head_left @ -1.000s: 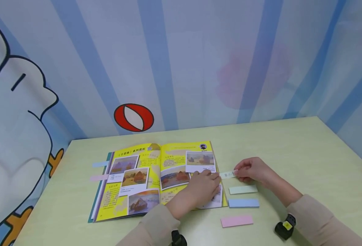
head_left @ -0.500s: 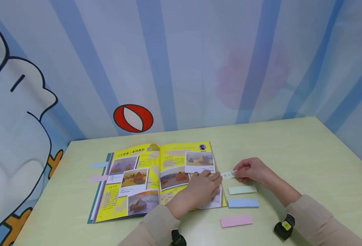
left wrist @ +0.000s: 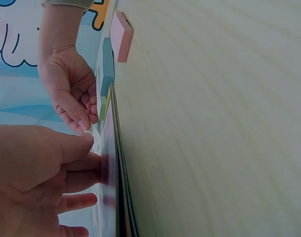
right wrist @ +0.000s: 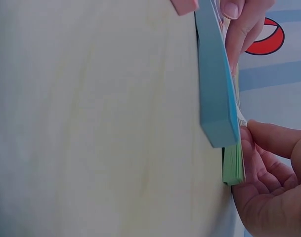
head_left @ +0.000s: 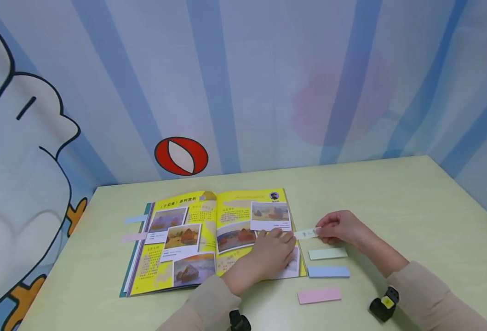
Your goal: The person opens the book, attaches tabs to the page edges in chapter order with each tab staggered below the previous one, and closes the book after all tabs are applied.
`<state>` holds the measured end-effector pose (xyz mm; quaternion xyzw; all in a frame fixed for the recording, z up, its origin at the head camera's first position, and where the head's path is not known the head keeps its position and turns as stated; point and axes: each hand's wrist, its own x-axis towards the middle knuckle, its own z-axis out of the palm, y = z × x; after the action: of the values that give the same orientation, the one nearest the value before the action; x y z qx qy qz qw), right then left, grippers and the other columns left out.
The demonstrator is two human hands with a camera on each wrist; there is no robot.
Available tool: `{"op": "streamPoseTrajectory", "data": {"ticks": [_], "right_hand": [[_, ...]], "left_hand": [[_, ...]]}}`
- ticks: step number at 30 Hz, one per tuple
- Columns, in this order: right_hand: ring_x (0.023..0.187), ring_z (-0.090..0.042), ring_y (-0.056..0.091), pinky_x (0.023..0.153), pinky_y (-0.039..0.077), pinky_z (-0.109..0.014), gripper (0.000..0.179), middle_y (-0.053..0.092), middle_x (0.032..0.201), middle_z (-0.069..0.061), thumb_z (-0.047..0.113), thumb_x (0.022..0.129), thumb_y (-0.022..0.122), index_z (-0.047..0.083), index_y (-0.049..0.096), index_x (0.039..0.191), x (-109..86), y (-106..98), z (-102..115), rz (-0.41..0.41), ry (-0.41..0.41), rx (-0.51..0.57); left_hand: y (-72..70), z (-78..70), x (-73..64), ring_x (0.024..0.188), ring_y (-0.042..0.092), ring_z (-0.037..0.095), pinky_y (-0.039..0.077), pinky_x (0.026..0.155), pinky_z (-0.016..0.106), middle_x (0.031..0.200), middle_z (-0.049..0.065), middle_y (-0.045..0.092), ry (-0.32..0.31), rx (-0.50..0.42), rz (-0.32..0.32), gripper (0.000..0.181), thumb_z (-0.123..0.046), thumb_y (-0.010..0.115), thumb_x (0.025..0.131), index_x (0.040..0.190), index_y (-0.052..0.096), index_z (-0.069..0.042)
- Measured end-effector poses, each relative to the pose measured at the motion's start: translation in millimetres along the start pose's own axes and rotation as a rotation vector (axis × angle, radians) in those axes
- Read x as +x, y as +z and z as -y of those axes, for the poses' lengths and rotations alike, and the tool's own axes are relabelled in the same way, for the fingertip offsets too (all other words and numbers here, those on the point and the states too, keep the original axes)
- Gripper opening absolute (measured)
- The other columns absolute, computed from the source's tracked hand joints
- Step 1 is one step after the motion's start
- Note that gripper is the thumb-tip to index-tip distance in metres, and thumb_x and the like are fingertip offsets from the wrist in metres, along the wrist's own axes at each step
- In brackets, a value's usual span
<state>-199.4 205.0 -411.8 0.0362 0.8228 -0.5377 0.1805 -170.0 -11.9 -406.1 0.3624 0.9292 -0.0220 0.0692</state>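
Observation:
An open picture book [head_left: 232,217] with yellow pages and haystack paintings lies on the table. My left hand [head_left: 268,253] rests on its right page, fingertips near the outer edge. In the left wrist view, the left hand's [left wrist: 36,177] fingertips touch the page. A pale green sticky note [head_left: 304,234] with handwriting sticks out past that edge. My right hand [head_left: 343,227] pinches the note's outer end between thumb and fingers. The right wrist view shows this hand [right wrist: 274,173] beside the green pad [right wrist: 233,168]. The note's inner end is hidden near the left fingertips.
To the right of the book lie a pale green sticky-note pad [head_left: 328,253], a blue pad [head_left: 329,271] and a pink pad [head_left: 319,296]. Blue [head_left: 136,219] and pink [head_left: 134,237] tabs stick out from the book's left side. A printed curtain [head_left: 260,92] hangs behind the table [head_left: 413,207].
Both hands stay almost in place, the right still holding the note's outer end. Slightly more of the note's writing shows now. The whole view shifts a little.

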Motion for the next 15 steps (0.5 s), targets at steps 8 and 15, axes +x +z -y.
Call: {"op": "streamPoseTrajectory", "data": {"ticks": [8,15], "right_hand": [[0.066,-0.013,0.06,0.062,0.052,-0.026,0.021,0.064,0.072,-0.002,0.01,0.086,0.067,-0.006,0.062,0.099,-1.9,-1,0,-0.004,0.007,-0.009],[0.067,-0.014,0.062,0.063,0.053,-0.026,0.023,0.065,0.074,-0.004,0.009,0.085,0.067,-0.007,0.06,0.101,-2.3,-3,-1,0.005,0.005,0.028]], "left_hand": [[0.9,5.7,-2.3,0.133,0.033,0.021,0.031,0.103,0.049,0.148,-0.004,0.035,0.035,-0.063,0.03,0.046,-0.032,0.041,0.1,0.143,0.039,-0.017],[-4.1,16.0,-5.3,0.137,0.027,0.022,0.026,0.106,0.052,0.147,-0.006,0.035,0.073,-0.137,0.046,0.046,-0.033,0.041,0.1,0.143,0.039,-0.019]]}}
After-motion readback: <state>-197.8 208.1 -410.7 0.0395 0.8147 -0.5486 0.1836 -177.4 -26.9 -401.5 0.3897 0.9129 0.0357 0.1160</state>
